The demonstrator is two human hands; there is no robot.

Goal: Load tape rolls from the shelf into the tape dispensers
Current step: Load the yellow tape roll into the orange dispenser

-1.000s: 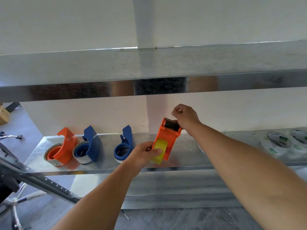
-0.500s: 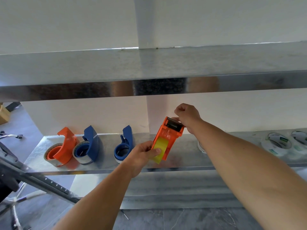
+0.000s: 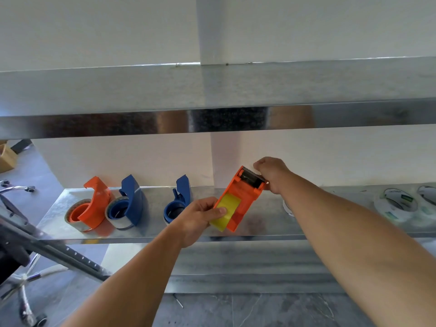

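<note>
On the metal shelf (image 3: 271,223), well to the left of the fingers, an orange dispenser (image 3: 90,208) and a blue dispenser (image 3: 128,206) are stood with rolls seated in them, apparently set aside as loaded. A second blue dispenser (image 3: 178,204) is stood just beside the left hand (image 3: 200,218). The lower end of the orange tape dispenser (image 3: 240,199) is gripped by that hand, its thumb pressed on the yellow tape roll (image 3: 226,212), seemingly to keep the roll seated. The toothed cutter end is gripped by the curled fingers of the right hand (image 3: 271,173); whether a tape end is pinched cannot be told. Beyond those fingers, spare tape rolls (image 3: 396,206) are left lying flat on the shelf, within reach for loading.
</note>
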